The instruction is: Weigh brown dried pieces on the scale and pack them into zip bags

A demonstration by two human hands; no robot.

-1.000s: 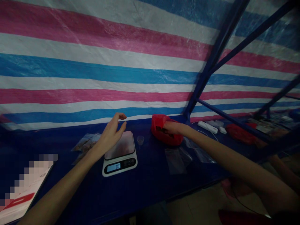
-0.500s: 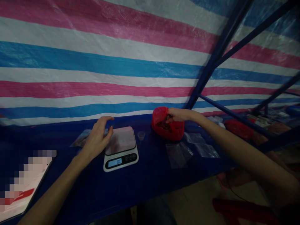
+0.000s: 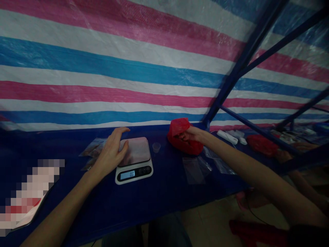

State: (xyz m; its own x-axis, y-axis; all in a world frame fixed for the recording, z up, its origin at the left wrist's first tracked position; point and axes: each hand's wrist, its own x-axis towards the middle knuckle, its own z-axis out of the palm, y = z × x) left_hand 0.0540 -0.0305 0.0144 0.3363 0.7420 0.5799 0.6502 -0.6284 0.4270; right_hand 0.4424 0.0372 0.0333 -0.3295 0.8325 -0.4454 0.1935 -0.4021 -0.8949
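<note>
My left hand (image 3: pixel 114 148) hovers over the left edge of a white digital scale (image 3: pixel 134 151), thumb and fingers apart and curved, holding nothing. The scale's pan is bare and its lit display reads 0.0. My right hand (image 3: pixel 192 134) reaches into the mouth of a red plastic bag (image 3: pixel 183 145) with its fingers curled. Small brown pieces show dimly in the bag; what the fingers grip is partly hidden. Between scale and bag stands a small clear plastic cup (image 3: pixel 156 148). Clear bags with brownish contents (image 3: pixel 95 149) lie behind my left hand.
Flat clear zip bags (image 3: pixel 194 170) lie in front of the red bag on the blue table (image 3: pixel 159 195). A partly pixelated flat device (image 3: pixel 33 195) is at left. Farther right are a white power strip (image 3: pixel 227 137), another red bag (image 3: pixel 262 144) and another person's hand (image 3: pixel 284 156).
The view has shifted slightly. In the red bag my right hand has turned, and the bag's rim now covers more of its contents. My left hand stays by the scale, fingers still apart.
</note>
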